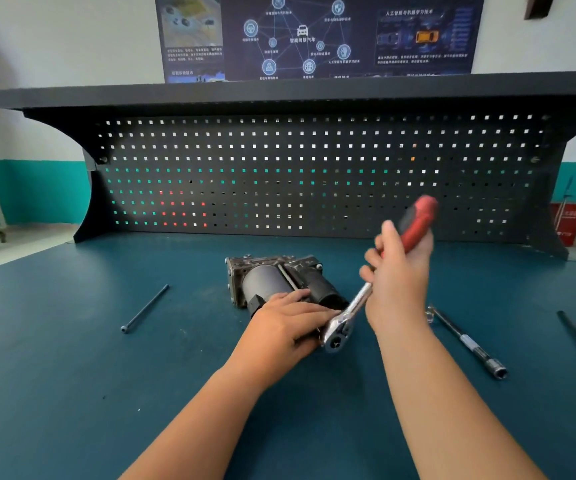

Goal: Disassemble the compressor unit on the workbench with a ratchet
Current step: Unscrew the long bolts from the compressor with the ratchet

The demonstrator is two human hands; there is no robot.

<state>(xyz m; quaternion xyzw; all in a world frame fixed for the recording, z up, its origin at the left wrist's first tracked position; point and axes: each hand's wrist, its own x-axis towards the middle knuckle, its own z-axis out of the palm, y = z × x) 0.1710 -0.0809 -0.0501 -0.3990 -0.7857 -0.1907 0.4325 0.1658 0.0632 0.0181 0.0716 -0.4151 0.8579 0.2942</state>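
Wrapped round red grip of ratchet (359, 299) with right hand (397, 271), laid nearly straight over compressor unit (269, 275) at workbench (71, 341) centre with left hand (286, 323), ratchet head at its 6 o'clock end; judged early in disassembly, with one long bolt (144, 308) lying out at 9 o'clock.

compressor unit (272, 282) mid-workbench (71, 375), long bolt (145, 309) left, extension bar (466, 342) right, pegboard (314, 174) behind

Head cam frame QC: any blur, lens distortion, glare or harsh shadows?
Head view: ratchet handle end motion-blurred in the right hand; compressor reasonably sharp; wide-angle bowing curves the shelf and pegboard; light soft and even, no hard shadows or glare on the workbench.
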